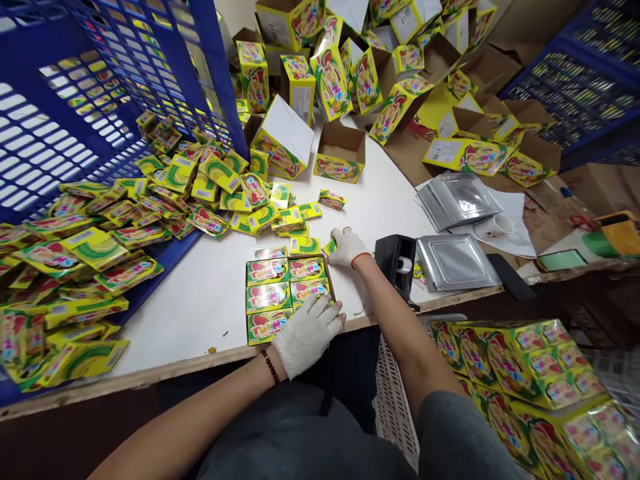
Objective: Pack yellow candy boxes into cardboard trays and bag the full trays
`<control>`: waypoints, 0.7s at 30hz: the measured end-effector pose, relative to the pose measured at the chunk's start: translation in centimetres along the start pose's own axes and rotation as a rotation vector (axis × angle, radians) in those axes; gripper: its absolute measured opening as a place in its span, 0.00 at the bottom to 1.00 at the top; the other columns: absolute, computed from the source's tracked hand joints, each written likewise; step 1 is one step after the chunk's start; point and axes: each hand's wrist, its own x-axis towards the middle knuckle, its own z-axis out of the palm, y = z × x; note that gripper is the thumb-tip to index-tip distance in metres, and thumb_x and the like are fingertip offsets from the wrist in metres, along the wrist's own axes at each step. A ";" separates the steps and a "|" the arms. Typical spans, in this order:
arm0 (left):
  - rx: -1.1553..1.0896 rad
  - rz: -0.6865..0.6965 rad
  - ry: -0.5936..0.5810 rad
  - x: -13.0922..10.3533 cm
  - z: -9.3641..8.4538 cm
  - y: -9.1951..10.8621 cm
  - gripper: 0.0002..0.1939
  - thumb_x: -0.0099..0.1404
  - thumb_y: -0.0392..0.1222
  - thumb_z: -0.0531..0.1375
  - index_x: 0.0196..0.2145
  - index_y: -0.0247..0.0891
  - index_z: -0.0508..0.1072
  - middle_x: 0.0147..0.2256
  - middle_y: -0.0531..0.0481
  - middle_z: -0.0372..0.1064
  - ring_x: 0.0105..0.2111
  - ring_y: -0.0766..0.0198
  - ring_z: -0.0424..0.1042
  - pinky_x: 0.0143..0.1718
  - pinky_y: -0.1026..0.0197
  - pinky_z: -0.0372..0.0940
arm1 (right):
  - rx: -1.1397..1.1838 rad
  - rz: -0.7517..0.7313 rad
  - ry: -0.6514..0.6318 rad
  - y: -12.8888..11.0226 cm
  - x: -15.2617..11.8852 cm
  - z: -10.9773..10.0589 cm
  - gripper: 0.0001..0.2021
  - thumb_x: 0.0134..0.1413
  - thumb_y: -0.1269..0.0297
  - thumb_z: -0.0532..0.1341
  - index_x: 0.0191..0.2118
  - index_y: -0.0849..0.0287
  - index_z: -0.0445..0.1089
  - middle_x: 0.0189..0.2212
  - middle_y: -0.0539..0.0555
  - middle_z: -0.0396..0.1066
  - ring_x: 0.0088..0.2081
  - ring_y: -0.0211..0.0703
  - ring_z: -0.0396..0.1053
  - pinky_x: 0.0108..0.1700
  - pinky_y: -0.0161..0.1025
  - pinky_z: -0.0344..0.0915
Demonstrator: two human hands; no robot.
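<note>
An open display box (pixel 249 293) near the table's front edge holds several small yellow-green packs in rows. My left hand (pixel 310 333), in a white glove with bare fingertips, lies with fingers spread over the box's lower right corner. Just beyond the upper right corner, my right hand (pixel 349 247), gloved too, has its fingers bent round a small pack (pixel 330 247), which is partly hidden. Two loose packs (pixel 304 246) lie along the far side of the box. Farther off, a single pack (pixel 331 199) rests alone on the white table.
A blue crate (pixel 200 73) spills a heap of packs (pixel 175 193) on the left. Empty boxes (pixel 340 150) are piled at the back. A black tape dispenser (pixel 395 260) and clear plastic covers (pixel 455 260) stand right. Filled boxes (pixel 520 360) sit lower right.
</note>
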 end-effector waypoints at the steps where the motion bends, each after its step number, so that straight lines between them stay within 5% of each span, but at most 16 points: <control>1: -0.012 0.003 0.000 0.0 -0.1 0.0 0.24 0.67 0.42 0.58 0.60 0.36 0.66 0.63 0.42 0.62 0.62 0.47 0.61 0.64 0.41 0.53 | -0.001 0.037 -0.011 0.0 -0.5 0.0 0.41 0.36 0.47 0.71 0.60 0.53 0.64 0.55 0.66 0.61 0.52 0.63 0.66 0.49 0.51 0.67; 4: -0.123 0.018 0.051 -0.3 -0.8 -0.2 0.25 0.66 0.44 0.60 0.60 0.35 0.66 0.62 0.38 0.62 0.63 0.49 0.60 0.65 0.42 0.54 | 0.053 0.105 -0.021 0.6 -2.1 -0.2 0.33 0.41 0.49 0.70 0.55 0.54 0.68 0.51 0.64 0.66 0.48 0.60 0.69 0.46 0.48 0.67; 8: -0.379 -0.167 0.322 -1.7 -2.0 -2.3 0.19 0.71 0.39 0.51 0.57 0.38 0.69 0.57 0.40 0.69 0.60 0.57 0.65 0.62 0.48 0.63 | 0.120 0.071 0.082 2.0 -5.5 -1.1 0.15 0.54 0.60 0.61 0.47 0.56 0.71 0.46 0.61 0.71 0.45 0.54 0.70 0.45 0.45 0.66; 12: -0.508 -0.507 0.502 -3.2 -2.4 -5.5 0.21 0.72 0.44 0.48 0.59 0.39 0.68 0.58 0.41 0.68 0.58 0.53 0.67 0.60 0.46 0.65 | 0.305 -0.298 0.472 2.1 -9.7 -1.4 0.12 0.59 0.69 0.53 0.46 0.57 0.70 0.42 0.60 0.71 0.45 0.52 0.67 0.50 0.48 0.65; 14: -0.523 -0.612 0.544 -3.4 -2.5 -6.5 0.23 0.72 0.47 0.47 0.60 0.37 0.66 0.58 0.40 0.68 0.58 0.53 0.67 0.60 0.46 0.65 | 0.349 -0.547 0.512 1.2 -11.2 -0.7 0.12 0.61 0.69 0.52 0.44 0.56 0.71 0.39 0.59 0.71 0.43 0.51 0.67 0.48 0.48 0.65; 17: -0.464 -0.554 0.532 -2.8 -2.7 -6.6 0.23 0.73 0.47 0.46 0.58 0.36 0.67 0.58 0.40 0.68 0.58 0.54 0.67 0.60 0.47 0.63 | 0.263 -0.830 0.390 -0.5 -12.6 1.1 0.11 0.64 0.67 0.52 0.39 0.55 0.73 0.36 0.59 0.71 0.40 0.49 0.67 0.46 0.47 0.66; 21: -0.254 -0.354 0.312 -1.1 -2.9 -5.4 0.18 0.71 0.43 0.50 0.54 0.36 0.70 0.55 0.40 0.70 0.58 0.51 0.65 0.64 0.43 0.55 | 0.246 -1.006 0.312 -1.2 -13.4 2.2 0.13 0.65 0.69 0.51 0.33 0.57 0.71 0.31 0.57 0.70 0.36 0.47 0.66 0.42 0.45 0.67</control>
